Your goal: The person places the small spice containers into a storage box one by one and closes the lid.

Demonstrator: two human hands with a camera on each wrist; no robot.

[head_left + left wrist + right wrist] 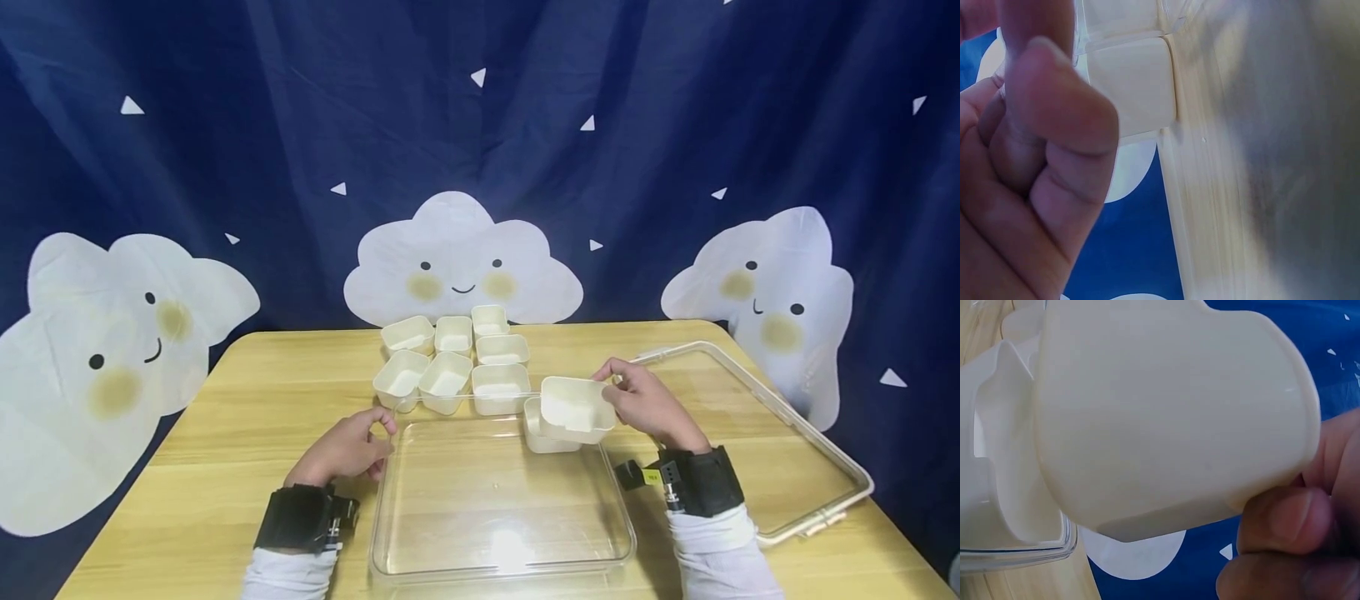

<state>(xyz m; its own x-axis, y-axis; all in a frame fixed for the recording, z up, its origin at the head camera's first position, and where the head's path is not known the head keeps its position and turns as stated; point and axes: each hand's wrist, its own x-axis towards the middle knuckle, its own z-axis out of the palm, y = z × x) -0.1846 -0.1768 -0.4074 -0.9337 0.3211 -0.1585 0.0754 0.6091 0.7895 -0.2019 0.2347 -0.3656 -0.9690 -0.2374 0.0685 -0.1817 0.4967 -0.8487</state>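
Observation:
A clear plastic box [495, 567] lies on the table in front of me, its far right corner hidden by cream bins. My left hand [348, 446] grips its far left rim with curled fingers; in the left wrist view the thumb [1063, 100] hides the contact. The right hand [648, 404] pinches the right end of a small cream storage bin [576, 408], tilted in the air, its underside [1172, 419] facing the right wrist camera. Just below and left of it, another cream bin [551, 443] sits at the box's far right corner.
Several more cream bins [498, 387] stand upright in a group behind the clear box. At the right, a clear lid with a pale frame [795, 421] lies flat on the wooden table [225, 433]. A dark blue cloud-patterned curtain [300, 125] hangs behind the table's far edge.

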